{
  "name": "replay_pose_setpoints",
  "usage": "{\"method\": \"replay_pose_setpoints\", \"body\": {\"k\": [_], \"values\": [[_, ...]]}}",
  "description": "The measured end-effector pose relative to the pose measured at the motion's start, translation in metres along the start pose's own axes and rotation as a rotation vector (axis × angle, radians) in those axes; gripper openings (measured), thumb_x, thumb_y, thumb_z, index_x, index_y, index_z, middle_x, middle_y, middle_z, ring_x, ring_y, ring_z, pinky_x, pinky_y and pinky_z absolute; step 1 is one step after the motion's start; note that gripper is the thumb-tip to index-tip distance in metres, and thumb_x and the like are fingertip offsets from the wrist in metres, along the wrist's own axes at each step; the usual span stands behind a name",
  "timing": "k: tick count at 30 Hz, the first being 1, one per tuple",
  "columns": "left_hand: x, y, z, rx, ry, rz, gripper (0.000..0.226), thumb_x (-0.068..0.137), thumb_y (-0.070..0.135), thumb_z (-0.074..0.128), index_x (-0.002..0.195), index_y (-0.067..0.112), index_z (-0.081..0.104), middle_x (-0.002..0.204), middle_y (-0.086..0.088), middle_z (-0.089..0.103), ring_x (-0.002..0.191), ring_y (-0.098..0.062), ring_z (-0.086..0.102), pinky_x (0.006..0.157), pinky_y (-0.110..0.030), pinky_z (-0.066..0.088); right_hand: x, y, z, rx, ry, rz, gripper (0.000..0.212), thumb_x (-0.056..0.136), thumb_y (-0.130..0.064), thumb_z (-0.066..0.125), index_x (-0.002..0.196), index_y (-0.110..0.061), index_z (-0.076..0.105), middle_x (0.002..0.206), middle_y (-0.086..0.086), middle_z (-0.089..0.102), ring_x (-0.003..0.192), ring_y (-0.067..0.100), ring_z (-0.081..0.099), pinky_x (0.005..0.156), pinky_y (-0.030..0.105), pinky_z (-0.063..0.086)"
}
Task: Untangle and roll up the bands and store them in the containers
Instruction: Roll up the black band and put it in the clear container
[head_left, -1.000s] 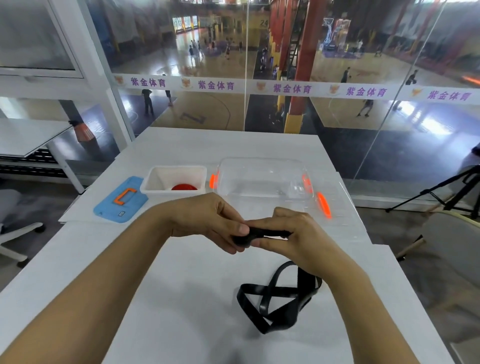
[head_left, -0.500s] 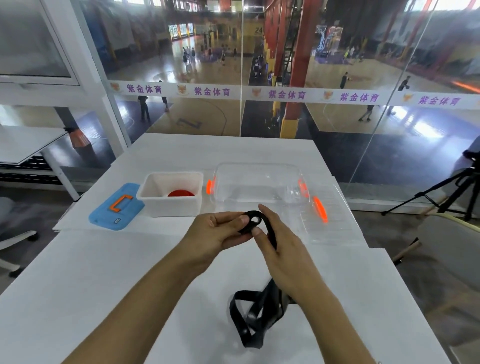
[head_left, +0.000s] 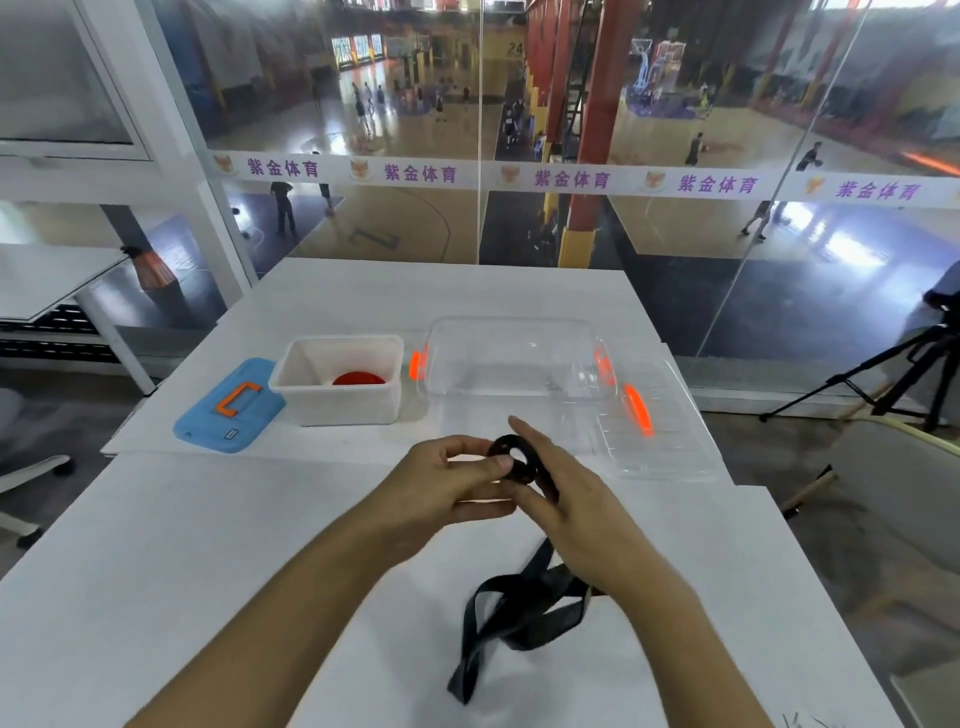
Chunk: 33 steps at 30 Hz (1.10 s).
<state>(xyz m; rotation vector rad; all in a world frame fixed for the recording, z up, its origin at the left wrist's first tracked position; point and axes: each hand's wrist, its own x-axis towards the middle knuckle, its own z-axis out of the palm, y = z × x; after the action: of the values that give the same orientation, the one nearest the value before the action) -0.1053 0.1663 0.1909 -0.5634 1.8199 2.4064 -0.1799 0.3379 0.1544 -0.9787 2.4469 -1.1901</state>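
Observation:
A black band (head_left: 519, 613) has one end wound into a small coil between my hands; its loose tail hangs down in loops onto the white table (head_left: 208, 571). My left hand (head_left: 447, 486) pinches the coil with thumb and fingers. My right hand (head_left: 576, 504) lies against the coil's right side, fingers stretched, the band running under its palm. A white tub (head_left: 311, 405) at the back left holds a rolled red band (head_left: 358, 378). A clear plastic box (head_left: 519, 358) with orange clips stands to its right, apparently with nothing in it.
A blue lid with an orange handle (head_left: 228, 405) lies left of the white tub. The clear lid (head_left: 660, 431) lies right of the clear box. A glass wall rises behind the table. A tripod (head_left: 909, 374) and a chair stand off the table's right edge.
The coil has gone from flat between my fingertips to an upright ring, and has grown. The hanging loops have been drawn up and closer together.

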Motion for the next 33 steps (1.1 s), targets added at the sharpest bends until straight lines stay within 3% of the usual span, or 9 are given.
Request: {"method": "replay_pose_setpoints", "body": {"k": [5,8,12,16,19,23,26,29,33], "values": [[-0.001,0.025,-0.021,0.369,-0.223,-0.036,0.026,0.093,0.022,0.072,0.116,0.009,0.075,0.112,-0.012,0.078,0.109,-0.026,0.074,0.097,-0.041,0.058,0.008,-0.004,-0.024,-0.109,-0.225,-0.066,0.063,0.099,-0.050,0.060,0.149,-0.069,0.026,0.118,-0.009,0.060,0.105,0.007,0.058,0.101,0.034,0.049],[-0.001,0.033,-0.020,0.450,-0.188,0.028,0.022,0.090,0.016,0.075,0.110,0.006,0.078,0.104,-0.012,0.080,0.100,-0.026,0.077,0.090,-0.037,0.062,0.010,-0.012,-0.027,-0.105,-0.234,-0.102,0.070,0.097,-0.042,0.068,0.150,-0.066,0.029,0.109,-0.006,0.060,0.093,0.006,0.055,0.092,0.027,0.049],[-0.003,0.027,-0.010,0.310,-0.102,0.149,0.021,0.091,0.013,0.073,0.110,0.007,0.078,0.101,-0.012,0.081,0.096,-0.025,0.078,0.083,-0.028,0.062,0.009,-0.016,-0.025,-0.023,-0.091,-0.109,0.070,0.095,-0.038,0.072,0.153,-0.055,0.036,0.101,-0.008,0.062,0.082,0.000,0.054,0.079,0.015,0.042],[-0.002,0.009,0.008,0.114,0.041,0.229,0.021,0.089,0.016,0.073,0.108,0.010,0.079,0.099,-0.011,0.081,0.093,-0.023,0.078,0.082,-0.032,0.061,0.004,-0.019,-0.013,0.066,0.101,-0.051,0.066,0.085,-0.048,0.078,0.142,-0.054,0.045,0.096,-0.010,0.067,0.078,0.007,0.057,0.078,0.023,0.052],[0.001,0.000,0.022,-0.020,0.186,0.255,0.019,0.090,0.012,0.073,0.108,0.007,0.078,0.096,-0.013,0.081,0.086,-0.025,0.079,0.075,-0.026,0.061,-0.001,-0.021,0.001,0.025,0.211,0.050,0.067,0.086,-0.052,0.073,0.144,-0.054,0.038,0.077,-0.020,0.053,0.075,0.007,0.054,0.081,0.032,0.055],[0.003,-0.010,0.033,-0.094,0.290,0.297,0.014,0.091,0.014,0.074,0.103,0.010,0.079,0.095,-0.010,0.082,0.091,-0.026,0.079,0.077,-0.026,0.062,-0.002,-0.021,0.020,0.079,0.344,0.100,0.069,0.090,-0.054,0.066,0.149,-0.058,0.029,0.113,-0.023,0.058,0.106,0.005,0.059,0.097,0.035,0.052],[0.004,-0.014,0.036,-0.115,0.289,0.293,0.013,0.093,0.018,0.072,0.103,0.014,0.078,0.095,-0.009,0.082,0.092,-0.025,0.079,0.079,-0.028,0.062,-0.002,-0.019,0.031,0.087,0.386,0.050,0.064,0.096,-0.044,0.064,0.151,-0.055,0.033,0.120,-0.017,0.057,0.101,-0.001,0.057,0.090,0.024,0.050],[0.006,-0.010,0.025,-0.042,0.184,0.207,0.023,0.096,0.024,0.067,0.111,0.009,0.075,0.101,-0.014,0.080,0.097,-0.032,0.077,0.081,-0.034,0.063,0.002,-0.007,0.017,0.101,0.260,-0.011,0.062,0.100,-0.034,0.064,0.150,-0.057,0.036,0.117,-0.015,0.059,0.107,0.000,0.059,0.092,0.026,0.052],[0.004,0.006,-0.007,0.167,-0.106,0.048,0.025,0.097,0.016,0.066,0.118,0.003,0.070,0.113,-0.015,0.077,0.106,-0.030,0.075,0.091,-0.037,0.061,0.006,0.006,-0.017,-0.038,-0.059,-0.090,0.063,0.098,-0.042,0.066,0.148,-0.065,0.035,0.113,-0.004,0.064,0.098,0.010,0.059,0.095,0.035,0.052]]}}
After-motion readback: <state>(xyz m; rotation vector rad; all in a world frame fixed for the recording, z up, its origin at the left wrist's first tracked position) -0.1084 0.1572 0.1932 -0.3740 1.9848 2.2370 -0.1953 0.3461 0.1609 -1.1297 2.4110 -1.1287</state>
